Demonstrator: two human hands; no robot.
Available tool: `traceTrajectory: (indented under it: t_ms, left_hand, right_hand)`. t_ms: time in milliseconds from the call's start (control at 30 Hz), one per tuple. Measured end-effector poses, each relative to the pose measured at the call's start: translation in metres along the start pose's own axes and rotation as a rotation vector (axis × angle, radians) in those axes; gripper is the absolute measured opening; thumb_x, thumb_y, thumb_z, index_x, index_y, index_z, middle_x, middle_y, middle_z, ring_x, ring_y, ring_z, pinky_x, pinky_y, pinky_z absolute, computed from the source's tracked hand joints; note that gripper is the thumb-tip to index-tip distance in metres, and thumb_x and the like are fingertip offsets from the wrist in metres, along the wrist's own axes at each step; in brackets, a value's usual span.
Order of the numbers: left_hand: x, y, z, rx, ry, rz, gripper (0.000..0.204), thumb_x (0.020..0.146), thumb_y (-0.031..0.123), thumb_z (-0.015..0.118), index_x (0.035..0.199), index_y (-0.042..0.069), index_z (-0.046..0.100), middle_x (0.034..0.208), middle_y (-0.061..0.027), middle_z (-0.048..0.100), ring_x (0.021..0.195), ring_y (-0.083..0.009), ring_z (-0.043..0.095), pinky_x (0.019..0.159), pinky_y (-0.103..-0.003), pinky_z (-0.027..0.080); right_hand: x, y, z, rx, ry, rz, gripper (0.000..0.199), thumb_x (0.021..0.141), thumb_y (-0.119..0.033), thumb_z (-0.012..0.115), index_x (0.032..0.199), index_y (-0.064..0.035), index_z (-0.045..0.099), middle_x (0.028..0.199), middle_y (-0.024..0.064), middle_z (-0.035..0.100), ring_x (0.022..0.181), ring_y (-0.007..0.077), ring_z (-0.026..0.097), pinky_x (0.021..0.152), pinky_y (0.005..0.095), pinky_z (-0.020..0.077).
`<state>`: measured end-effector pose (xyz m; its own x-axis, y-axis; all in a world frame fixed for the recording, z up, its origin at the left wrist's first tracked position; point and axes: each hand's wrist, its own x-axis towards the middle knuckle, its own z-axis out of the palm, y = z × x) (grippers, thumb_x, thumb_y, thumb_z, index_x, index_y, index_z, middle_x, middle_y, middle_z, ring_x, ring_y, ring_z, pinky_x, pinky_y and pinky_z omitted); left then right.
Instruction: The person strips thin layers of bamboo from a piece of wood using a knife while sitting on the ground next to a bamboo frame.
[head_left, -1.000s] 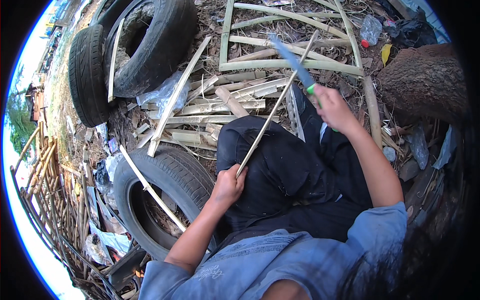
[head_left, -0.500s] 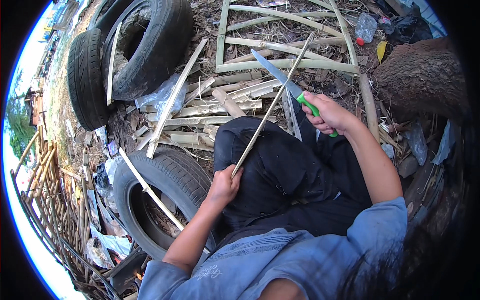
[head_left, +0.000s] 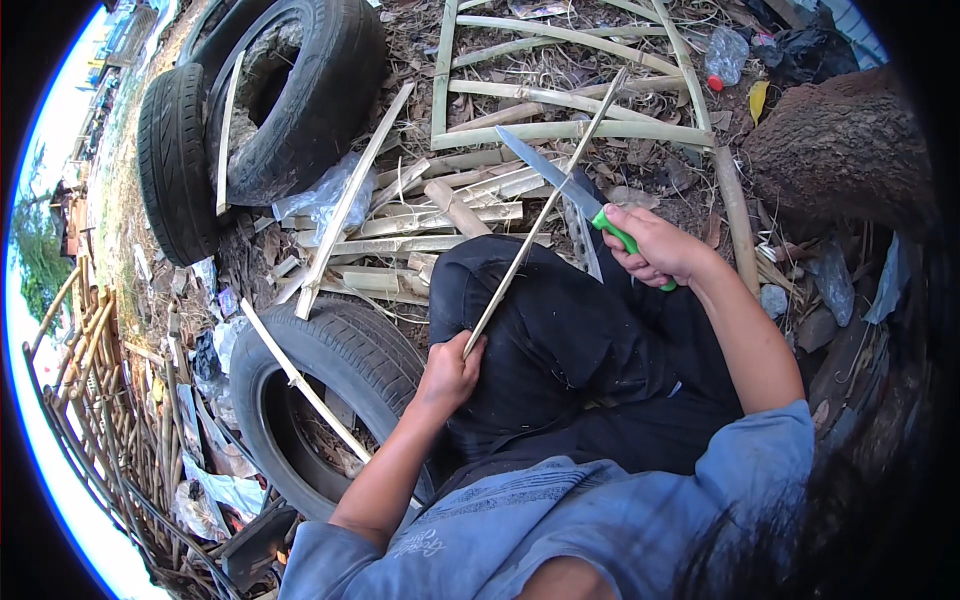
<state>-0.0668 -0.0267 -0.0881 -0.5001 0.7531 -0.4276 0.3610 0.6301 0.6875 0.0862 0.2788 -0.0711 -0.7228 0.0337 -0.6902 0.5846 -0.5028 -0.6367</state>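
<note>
Green handle, grey blade: head view, knife (head_left: 583, 199) in the right hand (head_left: 655, 245), fingers wrapped tight about the grip. Left hand (head_left: 450, 375) closed round the lower end of a thin pale stick (head_left: 520, 258), which slants up and rightward over the black trousers (head_left: 600, 340). Blade crosses the stick in its upper half; cannot tell whether the edge bites or merely touches. Writing: pale script on the chest of the blue shirt (head_left: 640, 510), small and warped by creases, near a band of dark printed lines. Printed scrap (head_left: 540, 8) at the top edge, cut off, its marks too small to make out. Stick's butt end lost inside the left fist. Perforated pale strip (head_left: 583, 238) under the knife, partly covered by the leg; kind unclear. Nearest tyre (head_left: 350, 335) partly behind the left forearm; a split strip (head_left: 300, 380) lying across it also runs behind that arm. Frame of split strips (head_left: 560, 129) beyond the knife, its far side cropped. Dark, blurred hair (head_left: 750, 540) veils the lower right; black fisheye rim swallows the corners.
</note>
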Motion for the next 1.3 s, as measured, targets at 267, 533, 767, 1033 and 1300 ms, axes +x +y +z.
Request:
traceTrajectory:
  t_ms: [267, 533, 767, 1033, 1300]
  left_hand:
    - [0.003, 0.005, -0.001, 0.014, 0.009, -0.010, 0.023, 0.093, 0.017, 0.057, 0.083, -0.003, 0.058, 0.070, -0.0284, 0.055, 0.067, -0.0472, 0.055, 0.058, -0.044, 0.045]
    - [0.003, 0.003, -0.003, 0.016, 0.005, -0.055, 0.022, 0.093, 0.017, 0.057, 0.084, -0.003, 0.059, 0.069, -0.0285, 0.055, 0.069, -0.0473, 0.056, 0.058, -0.044, 0.045]
    - [0.002, 0.001, 0.001, -0.025, 0.040, 0.038, 0.024, 0.095, 0.016, 0.054, 0.083, -0.005, 0.057, 0.059, -0.0219, 0.048, 0.050, -0.0247, 0.042, 0.054, -0.039, 0.041]
    - [-0.001, -0.004, 0.001, -0.018, 0.056, 0.052, 0.024, 0.095, 0.017, 0.055, 0.085, -0.004, 0.058, 0.060, -0.0234, 0.048, 0.051, -0.0261, 0.041, 0.055, -0.039, 0.042]
    - [-0.001, -0.003, -0.002, 0.017, 0.055, 0.099, 0.027, 0.095, 0.020, 0.055, 0.084, -0.004, 0.058, 0.066, -0.0268, 0.053, 0.057, -0.0404, 0.050, 0.057, -0.042, 0.043]
  right_hand:
    - [0.009, 0.012, -0.005, -0.260, 0.338, -0.425, 0.044, 0.103, -0.044, 0.036, 0.077, -0.0093, 0.045, 0.055, -0.0045, 0.035, 0.040, 0.0038, 0.031, 0.035, 0.0215, 0.0256]
    - [0.006, 0.026, 0.028, -0.221, 0.020, -0.071, 0.045, 0.102, -0.044, 0.036, 0.077, -0.0085, 0.045, 0.053, -0.0031, 0.039, 0.038, 0.0054, 0.032, 0.035, 0.0229, 0.0278]
    - [0.004, 0.031, 0.028, 0.007, -0.106, 0.019, 0.045, 0.101, -0.049, 0.036, 0.078, -0.0107, 0.043, 0.053, -0.0050, 0.034, 0.036, 0.0034, 0.027, 0.032, 0.0210, 0.0239]
    - [0.007, 0.060, 0.060, -0.126, 0.093, -0.326, 0.041, 0.103, -0.042, 0.037, 0.077, -0.0097, 0.044, 0.055, -0.0057, 0.033, 0.041, 0.0034, 0.031, 0.035, 0.0202, 0.0258]
    - [0.008, 0.063, 0.061, 0.033, -0.129, 0.021, 0.044, 0.101, -0.049, 0.036, 0.077, -0.0122, 0.042, 0.052, -0.0054, 0.034, 0.035, 0.0036, 0.027, 0.031, 0.0209, 0.0240]
